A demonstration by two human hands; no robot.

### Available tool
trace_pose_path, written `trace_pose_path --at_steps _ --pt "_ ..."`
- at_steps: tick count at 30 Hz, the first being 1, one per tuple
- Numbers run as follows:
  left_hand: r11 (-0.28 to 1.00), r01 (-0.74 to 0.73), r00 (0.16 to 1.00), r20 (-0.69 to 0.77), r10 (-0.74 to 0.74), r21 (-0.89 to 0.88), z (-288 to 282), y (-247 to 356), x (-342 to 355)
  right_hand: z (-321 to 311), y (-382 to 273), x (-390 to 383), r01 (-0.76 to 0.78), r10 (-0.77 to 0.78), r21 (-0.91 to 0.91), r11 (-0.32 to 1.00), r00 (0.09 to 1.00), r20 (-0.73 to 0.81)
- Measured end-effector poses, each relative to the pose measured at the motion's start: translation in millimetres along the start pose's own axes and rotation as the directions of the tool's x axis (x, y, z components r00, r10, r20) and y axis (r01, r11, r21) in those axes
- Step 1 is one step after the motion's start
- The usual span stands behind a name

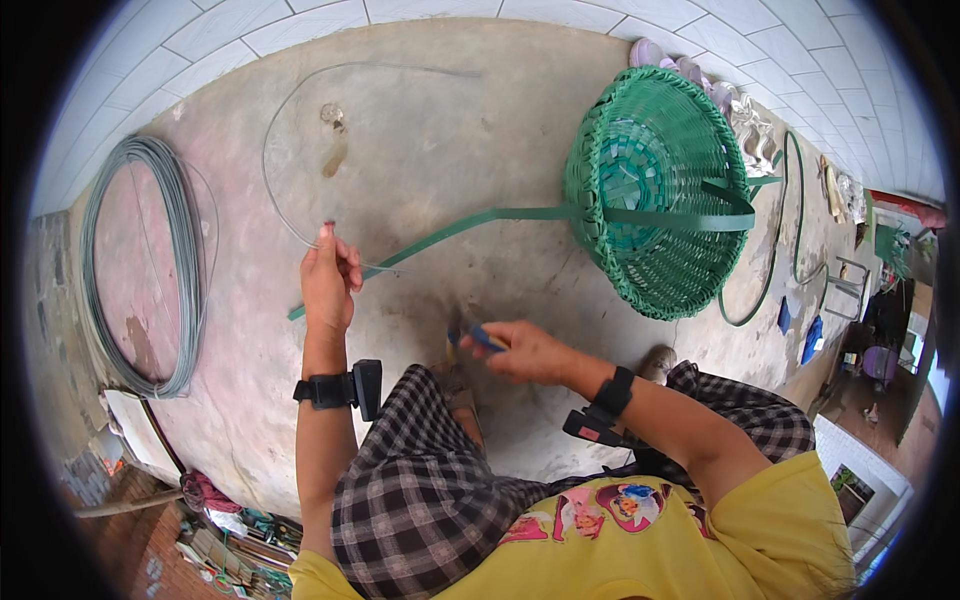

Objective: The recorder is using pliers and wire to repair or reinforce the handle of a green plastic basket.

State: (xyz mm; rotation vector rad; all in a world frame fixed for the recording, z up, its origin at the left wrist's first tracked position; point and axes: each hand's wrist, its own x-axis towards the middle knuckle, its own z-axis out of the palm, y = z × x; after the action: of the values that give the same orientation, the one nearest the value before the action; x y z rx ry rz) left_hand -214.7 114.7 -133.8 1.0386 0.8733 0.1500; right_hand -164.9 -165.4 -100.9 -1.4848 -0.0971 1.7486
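Head view | left hand (328, 278) pinched on thin wire (264, 152), short end pointing right | right hand (532, 353) clamped on blurred blue-handled pliers (488, 339), right of that end, apart | long part arcs forward over floor (430, 135) | green woven basket (690, 272) nearer right hand

Wire (264, 152) btwn coil (188, 260) & bskt (650, 275)

The basket (690, 130) is showing glossy, ridged plastic; the strip (530, 213) is looking smooth and plastic. The wire (264, 160) and coil (187, 260) are looking like dull metal. The floor (430, 130) is appearing matt and rough; the trousers (420, 470) are showing matt cloth.
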Motion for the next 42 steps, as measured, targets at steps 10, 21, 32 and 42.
trace_pose_path --at_steps 10,21,32,42 --pt "0.991 -0.11 0.984 -0.151 0.098 -0.073 30 -11 -3 9 -68 3 0.183 -0.241 0.264 0.947 0.948 0.209" --pt "0.986 -0.098 0.961 -0.27 0.058 -0.135 73 -28 -30 29 -44 38 0.076 -0.201 0.442 0.894 0.949 0.244" --pt "0.928 -0.36 0.926 -0.085 0.368 0.097 40 -10 -13 -16 -3 27 -0.146 0.105 0.137 0.98 0.957 0.272" --pt "0.911 -0.401 0.916 0.011 0.402 0.094 46 -10 -23 -14 -13 48 -0.189 0.045 0.311 0.931 0.907 0.418"
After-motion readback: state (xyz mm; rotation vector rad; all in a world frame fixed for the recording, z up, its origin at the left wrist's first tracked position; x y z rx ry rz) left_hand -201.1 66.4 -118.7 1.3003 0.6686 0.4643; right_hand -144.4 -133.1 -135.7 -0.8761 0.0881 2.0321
